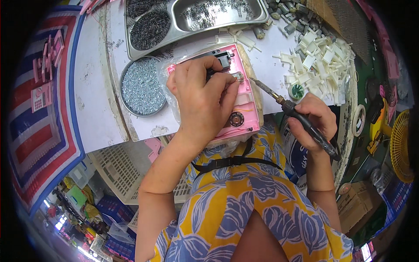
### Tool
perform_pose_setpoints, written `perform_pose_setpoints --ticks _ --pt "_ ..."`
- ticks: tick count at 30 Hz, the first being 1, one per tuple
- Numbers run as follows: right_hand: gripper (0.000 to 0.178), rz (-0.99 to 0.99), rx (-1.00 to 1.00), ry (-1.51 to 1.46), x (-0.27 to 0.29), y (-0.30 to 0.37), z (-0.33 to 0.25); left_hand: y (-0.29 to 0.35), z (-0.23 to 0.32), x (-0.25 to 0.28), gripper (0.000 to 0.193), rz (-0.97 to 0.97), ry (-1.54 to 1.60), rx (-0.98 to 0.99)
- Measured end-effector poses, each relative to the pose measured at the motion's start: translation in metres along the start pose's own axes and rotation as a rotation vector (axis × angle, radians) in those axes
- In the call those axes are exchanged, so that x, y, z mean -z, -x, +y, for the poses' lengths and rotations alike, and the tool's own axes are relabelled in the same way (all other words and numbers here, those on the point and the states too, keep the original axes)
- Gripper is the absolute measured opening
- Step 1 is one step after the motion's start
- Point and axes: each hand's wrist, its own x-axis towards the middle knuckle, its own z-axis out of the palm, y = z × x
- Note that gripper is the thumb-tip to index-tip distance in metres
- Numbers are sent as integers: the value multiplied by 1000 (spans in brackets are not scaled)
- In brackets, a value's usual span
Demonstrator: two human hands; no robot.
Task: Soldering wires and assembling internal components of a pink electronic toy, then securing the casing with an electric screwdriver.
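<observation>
Looks like a soldering step inside the pink housing (pixel 248 118), set on a pale padded block (pixel 260 105) at the near edge of the surface (pixel 94 87), about midway along it. Reaching across the housing with the left hand (pixel 198 91), palm down, thumb and forefinger bent toward a small metal piece (pixel 238 77) near the housing's right edge. Impossible to tell whether pinched in that grip or only touched. Holding the soldering iron (pixel 291 109) by its black handle in the right hand (pixel 316 120), with the grip wrapped firmly round it. Pointing the tip left and away from the body, just beside the housing's right edge and apart from the metal piece.

Probably between joints, or about to make one. Calls next for steadying the metal piece with the left hand and bringing the tip in over the rim to the contact, clear of fingertips and pink plastic. Worth minding also the round speaker (pixel 236 118) in the housing's near part. Laid out around: to the left, a dish (pixel 135 114) of small silvery pieces; toward the far edge, a steel tray (pixel 176 35) of springs; toward the right edge, heaped white plastic parts (pixel 321 56).
</observation>
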Motion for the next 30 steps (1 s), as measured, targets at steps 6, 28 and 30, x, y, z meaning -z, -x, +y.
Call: perform_pose_setpoints --ticks 6,28,30 --pt "29 2 4 -5 6 -6 -1 0 1 0 13 -16 -21 -2" --pt "31 -55 28 33 -12 -17 10 -9 6 -4 12 -36 -96 22" --pt "30 -52 12 33 -13 -15 10 -9 6 -5 12 -32 -92 18"
